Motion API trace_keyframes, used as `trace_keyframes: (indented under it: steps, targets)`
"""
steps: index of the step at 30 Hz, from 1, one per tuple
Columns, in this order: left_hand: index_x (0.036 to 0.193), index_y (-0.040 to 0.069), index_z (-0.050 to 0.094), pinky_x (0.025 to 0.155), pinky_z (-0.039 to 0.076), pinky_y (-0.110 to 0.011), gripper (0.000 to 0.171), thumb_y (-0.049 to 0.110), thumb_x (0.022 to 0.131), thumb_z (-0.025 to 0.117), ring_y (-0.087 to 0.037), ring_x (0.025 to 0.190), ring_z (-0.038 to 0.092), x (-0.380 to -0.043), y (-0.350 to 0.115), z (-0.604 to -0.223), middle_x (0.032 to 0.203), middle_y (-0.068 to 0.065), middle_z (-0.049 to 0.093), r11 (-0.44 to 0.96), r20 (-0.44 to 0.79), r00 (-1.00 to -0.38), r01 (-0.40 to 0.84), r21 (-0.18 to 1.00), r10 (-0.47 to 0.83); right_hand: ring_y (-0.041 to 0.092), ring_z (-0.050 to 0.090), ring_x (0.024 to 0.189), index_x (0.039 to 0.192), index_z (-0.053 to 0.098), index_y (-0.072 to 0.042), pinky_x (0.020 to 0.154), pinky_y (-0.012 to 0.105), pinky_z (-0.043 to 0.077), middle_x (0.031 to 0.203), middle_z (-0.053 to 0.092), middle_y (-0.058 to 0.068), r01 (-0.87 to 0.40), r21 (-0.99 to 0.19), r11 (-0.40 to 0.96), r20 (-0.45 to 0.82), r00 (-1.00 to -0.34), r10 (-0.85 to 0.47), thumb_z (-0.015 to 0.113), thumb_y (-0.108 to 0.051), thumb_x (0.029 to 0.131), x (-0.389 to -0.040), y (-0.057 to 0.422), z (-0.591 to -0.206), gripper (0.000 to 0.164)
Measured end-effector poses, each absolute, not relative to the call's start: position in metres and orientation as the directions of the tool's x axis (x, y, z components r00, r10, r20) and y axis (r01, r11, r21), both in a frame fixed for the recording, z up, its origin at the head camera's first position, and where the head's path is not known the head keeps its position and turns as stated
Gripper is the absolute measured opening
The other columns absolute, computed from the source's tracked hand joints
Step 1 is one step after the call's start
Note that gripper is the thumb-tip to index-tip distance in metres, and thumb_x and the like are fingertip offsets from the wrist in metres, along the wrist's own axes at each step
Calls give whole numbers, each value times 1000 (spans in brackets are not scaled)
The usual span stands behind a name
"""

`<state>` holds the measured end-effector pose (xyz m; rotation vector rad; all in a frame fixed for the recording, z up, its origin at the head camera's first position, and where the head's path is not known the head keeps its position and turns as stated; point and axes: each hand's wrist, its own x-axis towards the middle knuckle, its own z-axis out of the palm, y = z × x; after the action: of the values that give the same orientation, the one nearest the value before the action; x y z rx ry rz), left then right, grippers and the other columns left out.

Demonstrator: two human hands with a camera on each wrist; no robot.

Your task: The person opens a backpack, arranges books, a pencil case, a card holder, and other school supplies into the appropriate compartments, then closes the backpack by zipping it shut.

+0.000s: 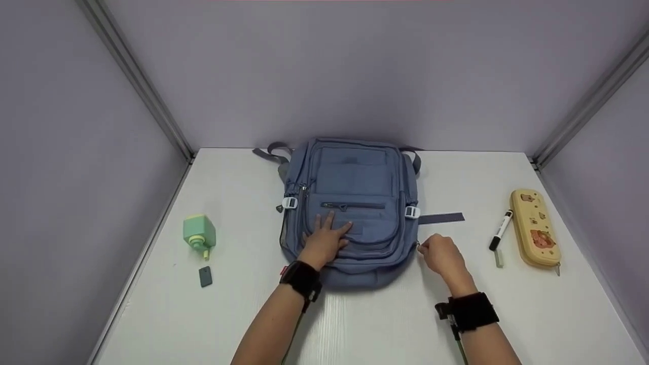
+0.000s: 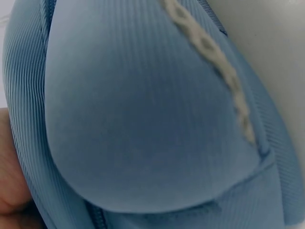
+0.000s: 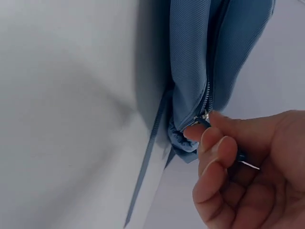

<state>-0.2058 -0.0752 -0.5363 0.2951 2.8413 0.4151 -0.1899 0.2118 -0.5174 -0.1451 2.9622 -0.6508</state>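
Note:
A blue backpack (image 1: 355,177) lies on the white table, its front face up. My left hand (image 1: 324,243) rests on the lower front pocket with fingers spread, below a short zipper (image 1: 353,205). In the left wrist view, the backpack's ribbed fabric (image 2: 143,109) fills most of the picture, and only a bit of the hand shows at the left edge. At the bag's lower right side, my right hand (image 1: 443,256) pinches a zipper pull (image 3: 202,121) between thumb and forefinger. The right wrist view shows zipper teeth (image 3: 207,98) running up from there between two fabric panels.
To the right lie a yellow pencil case (image 1: 536,228), a black-and-white marker (image 1: 501,230) and a small pale green piece (image 1: 499,258). On the left are a mint-green block-shaped container (image 1: 199,233) with a yellow nozzle and a small dark rectangle (image 1: 205,277). A strap (image 1: 441,218) extends rightward from the bag.

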Motion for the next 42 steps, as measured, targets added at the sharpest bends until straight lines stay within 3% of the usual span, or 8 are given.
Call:
trace_keyframes:
  steps: [9, 16, 21, 30, 37, 42]
  targets:
    - [150, 40, 39, 95, 32, -73, 51, 44, 100, 49, -43, 146, 8, -206, -75, -538, 162, -8, 14, 941, -224, -948, 151, 303, 225, 38, 64, 76, 87, 72, 12, 70, 49, 51, 85, 69, 25, -20, -475, 880, -144, -985, -100, 64, -7, 86, -207, 232, -524, 21]
    - [149, 38, 40, 94, 33, -73, 51, 43, 99, 50, -44, 145, 10, -205, -74, -538, 162, -9, 16, 939, -205, -953, 151, 310, 221, 19, 61, 61, 94, 71, 9, 57, 33, 45, 67, 66, 6, 5, -527, 850, -227, -964, -135, 59, -5, 93, -208, 231, -518, 18]
    - [148, 40, 42, 92, 36, -72, 50, 43, 99, 49, -43, 145, 12, -203, -71, -534, 162, -8, 18, 945, -205, -962, 114, 306, 182, 14, 57, 58, 100, 71, 11, 56, 30, 45, 63, 64, 2, -76, -517, 853, -219, -951, -217, 59, 0, 92, -196, 220, -511, 19]
    - [148, 43, 41, 92, 34, -74, 48, 43, 100, 45, -42, 146, 9, -205, -65, -535, 163, -6, 14, 944, -232, -964, 53, 326, 134, 11, 46, 50, 73, 72, -3, 50, 28, 37, 54, 55, -5, -191, -524, 830, -166, -933, -320, 59, 1, 89, -177, 206, -494, 22]
    - [147, 32, 47, 82, 50, -61, 42, 27, 105, 43, -52, 140, 21, -213, -62, -530, 158, -14, 27, 954, -216, -968, 62, 292, 129, 7, 38, 45, 56, 59, -11, 46, 25, 30, 50, 46, -9, -292, -576, 764, -131, -889, -439, 58, 2, 90, -161, 189, -487, 36]
    - [145, 28, 50, 84, 51, -57, 41, 32, 105, 43, -53, 138, 24, -214, -62, -527, 156, -17, 31, 951, -186, -969, 102, 292, 161, 4, 35, 44, 53, 53, -14, 44, 22, 28, 50, 42, -13, -362, -597, 716, -94, -854, -511, 58, 4, 88, -149, 173, -486, 39]
